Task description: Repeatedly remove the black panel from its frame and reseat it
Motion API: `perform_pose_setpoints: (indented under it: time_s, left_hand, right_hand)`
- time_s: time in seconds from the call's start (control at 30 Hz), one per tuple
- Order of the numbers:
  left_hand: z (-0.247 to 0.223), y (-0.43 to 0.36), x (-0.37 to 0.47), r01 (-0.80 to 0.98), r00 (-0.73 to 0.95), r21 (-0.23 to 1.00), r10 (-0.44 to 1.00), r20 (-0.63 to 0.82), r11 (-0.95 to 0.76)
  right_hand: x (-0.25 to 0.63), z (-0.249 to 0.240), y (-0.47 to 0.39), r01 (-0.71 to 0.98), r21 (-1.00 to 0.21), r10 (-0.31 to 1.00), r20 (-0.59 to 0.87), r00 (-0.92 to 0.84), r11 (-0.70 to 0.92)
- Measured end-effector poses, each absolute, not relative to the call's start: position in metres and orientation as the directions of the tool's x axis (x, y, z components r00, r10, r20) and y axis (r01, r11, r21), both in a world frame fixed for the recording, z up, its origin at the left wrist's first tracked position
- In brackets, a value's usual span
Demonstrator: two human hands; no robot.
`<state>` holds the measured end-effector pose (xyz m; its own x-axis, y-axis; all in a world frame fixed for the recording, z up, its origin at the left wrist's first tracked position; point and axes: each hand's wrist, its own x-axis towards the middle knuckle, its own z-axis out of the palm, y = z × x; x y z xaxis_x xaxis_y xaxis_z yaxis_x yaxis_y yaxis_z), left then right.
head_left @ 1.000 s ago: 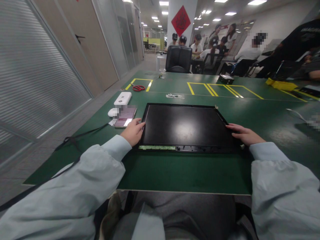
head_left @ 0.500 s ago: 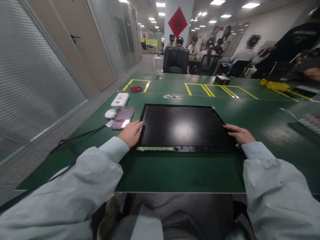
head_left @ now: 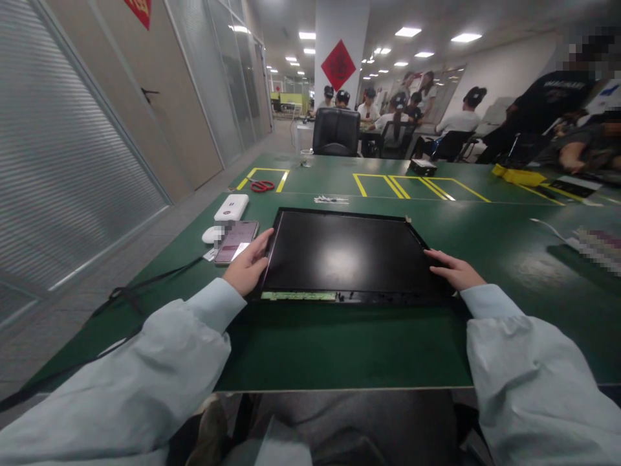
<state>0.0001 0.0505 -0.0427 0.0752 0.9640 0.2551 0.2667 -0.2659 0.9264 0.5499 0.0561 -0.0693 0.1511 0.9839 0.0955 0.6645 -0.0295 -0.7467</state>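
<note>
A black flat display panel lies face up on the green table in front of me, a green circuit strip showing along its near edge. My left hand grips the panel's left edge, with the thumb apart from the fingers. At the opposite edge, my right hand holds the frame, fingers along the side and partly under it. The undersides of both grips are hidden.
Left of the panel are a phone, a white power bank and a white mouse. Red scissors lie farther back by yellow tape outlines. A black strap crosses the left side. People sit and stand beyond the table.
The view has tilted slightly, so the scene sits lower. My left hand has shifted on the panel's left edge, with its thumb and fingers now farther apart. The right hand keeps its hold.
</note>
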Motion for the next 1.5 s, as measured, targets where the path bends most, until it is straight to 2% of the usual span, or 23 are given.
perform_pose_setpoints:
  time_s: [0.07,0.17,0.53,0.7,1.0,1.5]
  left_hand:
    - [-0.037,0.049,0.005,0.078,0.032,0.984,0.987,0.160,-0.162]
    - [-0.030,0.045,0.011,-0.042,-0.053,0.996,0.996,0.077,-0.080]
    - [-0.036,0.049,0.008,-0.177,-0.176,0.983,0.981,-0.087,0.056]
    - [-0.042,0.054,0.007,-0.199,-0.205,0.978,0.973,-0.103,0.062]
    - [-0.044,0.052,0.009,-0.292,-0.073,0.934,0.969,-0.234,0.204]
    - [-0.033,0.046,0.023,-0.174,0.098,0.973,0.986,-0.135,0.150]
  right_hand:
    - [0.549,-0.070,0.056,0.683,-0.730,0.986,0.084,0.142,-0.036]
    - [0.547,-0.070,0.057,0.696,-0.717,0.988,0.084,0.131,-0.031]
    - [0.542,-0.073,0.057,0.669,-0.743,0.983,0.114,0.141,-0.010]
    - [0.542,-0.076,0.057,0.677,-0.736,0.981,0.120,0.153,-0.016]
    - [0.540,-0.072,0.057,0.659,-0.752,0.977,0.130,0.168,-0.014]
    - [0.538,-0.065,0.052,0.516,-0.855,0.946,0.123,0.301,-0.053]
